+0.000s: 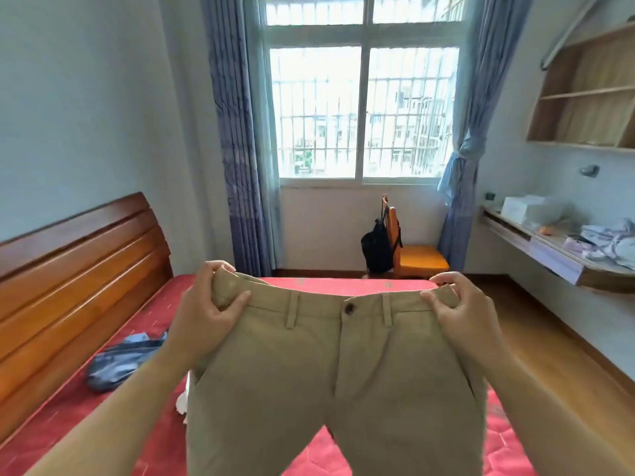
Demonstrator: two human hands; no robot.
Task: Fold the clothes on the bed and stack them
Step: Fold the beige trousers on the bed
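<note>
A pair of khaki trousers [336, 372] hangs spread in front of me above the red bed [147, 314], front side facing me with the button at the middle of the waistband. My left hand [206, 307] grips the left end of the waistband, thumb on the front. My right hand [460, 310] grips the right end the same way. The legs drop out of view at the bottom. A crumpled blue-grey garment [120, 362] lies on the bed at the left. A bit of white cloth [182, 403] peeks out behind the trousers' left edge.
A wooden headboard [75, 269] runs along the bed's left side. Past the bed's far edge stands an orange chair [415, 259] with a black backpack [378, 249] hung on it. A wall desk [556, 259] with clothes and boxes is at the right, over wooden floor.
</note>
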